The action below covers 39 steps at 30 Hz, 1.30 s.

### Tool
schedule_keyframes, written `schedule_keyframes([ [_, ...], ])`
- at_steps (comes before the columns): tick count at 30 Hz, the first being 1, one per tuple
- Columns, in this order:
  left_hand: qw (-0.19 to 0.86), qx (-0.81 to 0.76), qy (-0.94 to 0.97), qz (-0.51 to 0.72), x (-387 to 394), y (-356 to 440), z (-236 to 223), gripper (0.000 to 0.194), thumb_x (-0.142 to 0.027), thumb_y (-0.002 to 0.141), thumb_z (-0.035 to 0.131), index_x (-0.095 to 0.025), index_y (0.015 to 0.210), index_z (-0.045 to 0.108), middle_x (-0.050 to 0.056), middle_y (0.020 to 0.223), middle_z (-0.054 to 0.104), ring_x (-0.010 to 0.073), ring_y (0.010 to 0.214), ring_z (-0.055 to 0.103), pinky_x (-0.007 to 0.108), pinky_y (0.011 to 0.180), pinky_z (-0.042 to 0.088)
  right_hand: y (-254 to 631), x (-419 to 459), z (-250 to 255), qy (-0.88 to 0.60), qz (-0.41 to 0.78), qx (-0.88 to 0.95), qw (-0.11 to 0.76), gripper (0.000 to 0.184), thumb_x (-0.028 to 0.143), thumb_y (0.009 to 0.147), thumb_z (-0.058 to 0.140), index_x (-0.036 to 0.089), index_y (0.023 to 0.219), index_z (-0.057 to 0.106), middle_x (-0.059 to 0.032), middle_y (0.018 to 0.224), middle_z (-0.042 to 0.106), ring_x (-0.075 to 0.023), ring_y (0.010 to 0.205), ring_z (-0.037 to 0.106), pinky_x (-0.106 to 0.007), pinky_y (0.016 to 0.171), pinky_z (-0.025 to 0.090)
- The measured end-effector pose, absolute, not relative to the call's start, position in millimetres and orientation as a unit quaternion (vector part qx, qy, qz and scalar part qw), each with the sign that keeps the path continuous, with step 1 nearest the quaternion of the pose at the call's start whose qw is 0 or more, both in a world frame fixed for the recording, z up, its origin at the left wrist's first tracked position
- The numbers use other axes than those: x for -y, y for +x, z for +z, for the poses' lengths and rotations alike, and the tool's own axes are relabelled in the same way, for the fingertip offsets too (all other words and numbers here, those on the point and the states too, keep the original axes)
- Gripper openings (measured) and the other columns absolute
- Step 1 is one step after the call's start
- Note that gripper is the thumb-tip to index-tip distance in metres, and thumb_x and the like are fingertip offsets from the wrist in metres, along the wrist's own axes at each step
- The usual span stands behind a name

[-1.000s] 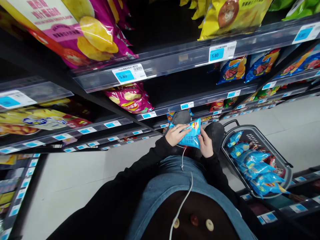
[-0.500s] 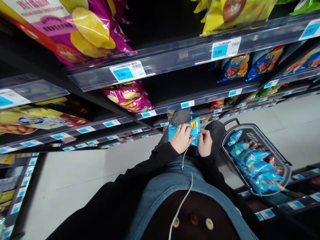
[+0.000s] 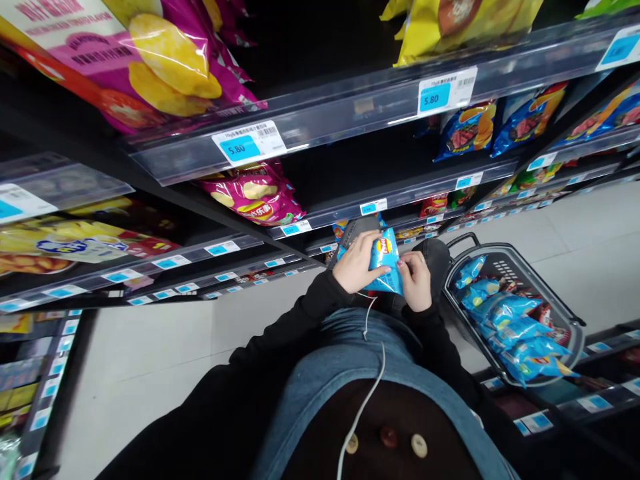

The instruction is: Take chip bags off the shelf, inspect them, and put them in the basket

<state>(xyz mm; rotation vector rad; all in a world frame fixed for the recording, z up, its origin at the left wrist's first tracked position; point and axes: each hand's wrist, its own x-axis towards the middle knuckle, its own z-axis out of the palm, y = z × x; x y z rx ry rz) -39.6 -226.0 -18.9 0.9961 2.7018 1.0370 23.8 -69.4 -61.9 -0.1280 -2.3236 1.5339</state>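
Between my knees I hold a light blue bag of chips [image 3: 386, 257] with a yellow and red logo. My left hand [image 3: 356, 263] is closed over the bag's left side, its thumb lying across the front. At the right edge of the bag, my right hand [image 3: 416, 280] pinches with thumb and fingers. To the right stands a dark grey shopping basket [image 3: 520, 257] on the floor, with several similar blue chip bags [image 3: 510, 313] and some red packets [image 3: 557, 333] inside.
Ahead rise dark shelves with magenta chip bags [image 3: 257, 197], a yellow bag [image 3: 465, 27], blue bags [image 3: 467, 131] and price tags [image 3: 250, 143]. A white cable [image 3: 367, 393] hangs down my front. Pale floor tiles [image 3: 150, 360] show at left; another shelf [image 3: 565, 407] stands at lower right.
The blue chip bag has turned more upright, showing more of its front. My left hand has shifted slightly left, and my right hand slightly right and lower.
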Motion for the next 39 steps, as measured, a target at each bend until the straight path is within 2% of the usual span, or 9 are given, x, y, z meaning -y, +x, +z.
schedule_keyframes([
  [3, 0.086, -0.869, 0.351, 0.338, 229.2, -47.0, -15.4, 0.079, -0.043, 0.075, 0.063, -0.018, 0.138, 0.023, 0.015, 0.133, 0.043, 0.0307, 0.120, 0.045, 0.044, 0.100, 0.039, 17.2, 63.0, -49.7, -0.007, 0.555, 0.816, 0.162, 0.018, 0.029, 0.087, 0.045, 0.020, 0.072, 0.051, -0.0031, 0.080, 0.052, -0.0170, 0.081, 0.051, -0.033, 0.077, 0.042],
  [7, 0.091, -0.882, 0.348, 0.305, 230.8, -44.0, -11.9, 0.076, -0.044, 0.081, 0.055, -0.016, 0.142, 0.020, 0.016, 0.135, 0.043, 0.0313, 0.123, 0.043, 0.044, 0.101, 0.038, 16.6, 61.8, -40.3, 0.007, 0.591, 0.796, 0.133, 0.019, 0.032, 0.086, 0.047, 0.020, 0.073, 0.054, -0.0040, 0.083, 0.053, -0.0179, 0.086, 0.051, -0.034, 0.081, 0.043],
  [13, 0.064, -0.908, 0.291, 0.293, 231.8, -34.3, -16.7, 0.068, -0.043, 0.085, 0.049, -0.013, 0.141, 0.024, 0.017, 0.138, 0.041, 0.0300, 0.125, 0.043, 0.043, 0.102, 0.038, 25.7, 65.8, -43.1, -0.017, 0.652, 0.755, 0.063, 0.013, 0.032, 0.076, 0.061, 0.020, 0.073, 0.056, -0.0057, 0.097, 0.050, -0.0192, 0.093, 0.052, -0.033, 0.080, 0.045],
  [20, 0.048, -0.889, 0.254, 0.379, 232.5, -36.3, -15.7, 0.056, -0.039, 0.083, 0.054, -0.018, 0.133, 0.039, 0.010, 0.133, 0.050, 0.0235, 0.120, 0.048, 0.036, 0.102, 0.038, 25.4, 64.5, -46.9, -0.013, 0.668, 0.741, 0.069, 0.011, 0.028, 0.078, 0.058, 0.020, 0.071, 0.055, -0.0032, 0.087, 0.052, -0.0182, 0.087, 0.051, -0.034, 0.081, 0.041],
  [25, 0.106, -0.873, 0.221, 0.421, 235.1, -46.4, -10.6, 0.057, -0.043, 0.072, 0.065, -0.015, 0.120, 0.052, 0.010, 0.116, 0.060, 0.0249, 0.107, 0.056, 0.036, 0.096, 0.042, 24.9, 62.2, -41.4, 0.013, 0.682, 0.729, 0.056, 0.010, 0.027, 0.079, 0.057, 0.020, 0.072, 0.054, -0.0021, 0.084, 0.053, -0.0166, 0.082, 0.051, -0.032, 0.078, 0.040],
  [30, 0.159, -0.852, 0.218, 0.449, 240.3, -53.4, -5.1, 0.047, -0.041, 0.075, 0.060, -0.015, 0.114, 0.055, 0.008, 0.110, 0.062, 0.0243, 0.101, 0.058, 0.036, 0.092, 0.043, 23.9, 60.7, -38.8, 0.027, 0.689, 0.723, 0.044, 0.010, 0.029, 0.079, 0.057, 0.020, 0.073, 0.055, -0.0021, 0.084, 0.053, -0.0165, 0.082, 0.051, -0.032, 0.077, 0.040],
  [35, 0.201, -0.831, 0.230, 0.466, 243.6, -54.0, 0.1, 0.049, -0.040, 0.070, 0.064, -0.014, 0.111, 0.054, 0.006, 0.100, 0.064, 0.0232, 0.093, 0.060, 0.035, 0.085, 0.045, 24.4, 60.2, -37.8, 0.032, 0.707, 0.706, 0.035, 0.011, 0.029, 0.079, 0.058, 0.020, 0.073, 0.055, -0.0020, 0.084, 0.053, -0.0168, 0.082, 0.051, -0.032, 0.077, 0.040],
  [39, 0.203, -0.834, 0.213, 0.467, 242.2, -48.6, 2.2, 0.065, -0.042, 0.059, 0.074, -0.014, 0.114, 0.051, 0.008, 0.102, 0.063, 0.0247, 0.093, 0.059, 0.036, 0.084, 0.046, 24.0, 58.4, -36.2, 0.037, 0.715, 0.698, 0.032, 0.010, 0.029, 0.078, 0.059, 0.020, 0.073, 0.056, -0.0020, 0.084, 0.053, -0.0172, 0.083, 0.051, -0.033, 0.077, 0.040],
])
